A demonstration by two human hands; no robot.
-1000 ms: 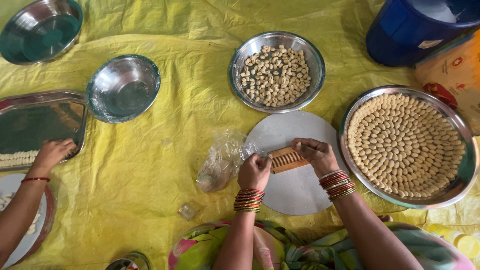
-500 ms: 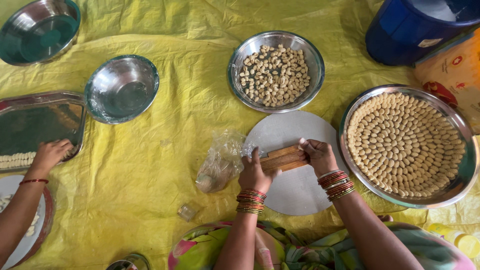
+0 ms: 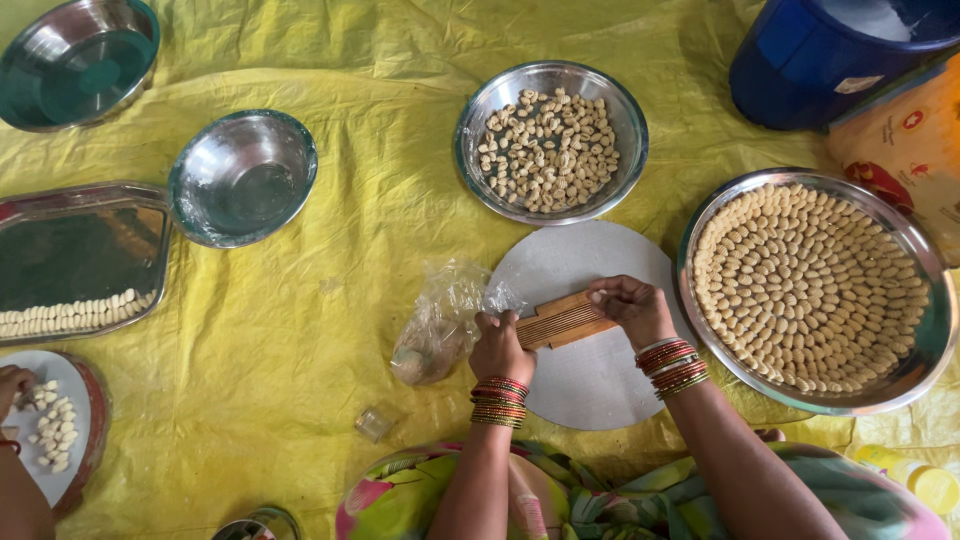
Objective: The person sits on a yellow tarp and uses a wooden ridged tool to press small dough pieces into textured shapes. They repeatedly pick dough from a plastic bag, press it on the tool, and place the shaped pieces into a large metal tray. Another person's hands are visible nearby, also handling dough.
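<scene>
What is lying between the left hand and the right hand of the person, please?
In the head view, a ridged wooden board spans the gap: the left hand holds its near end, the right hand its far end, over a round grey board.

two hands of the wearer are in view, the left hand (image 3: 500, 347) and the right hand (image 3: 628, 306), plus one co-worker's hand (image 3: 12, 380) at the left edge. one ridged wooden board (image 3: 563, 319). one round grey board (image 3: 590, 330). three round steel bowls: one bowl of loose dough pieces (image 3: 551, 140) and two empty ones, the near empty bowl (image 3: 242, 177) and the far empty bowl (image 3: 78, 60). one large round tray of shaped pieces (image 3: 815, 288), too many to count. one rectangular steel tray (image 3: 80, 260). one small white plate (image 3: 60, 425). one crumpled plastic bag (image 3: 440, 320). one blue bucket (image 3: 830, 55).
</scene>
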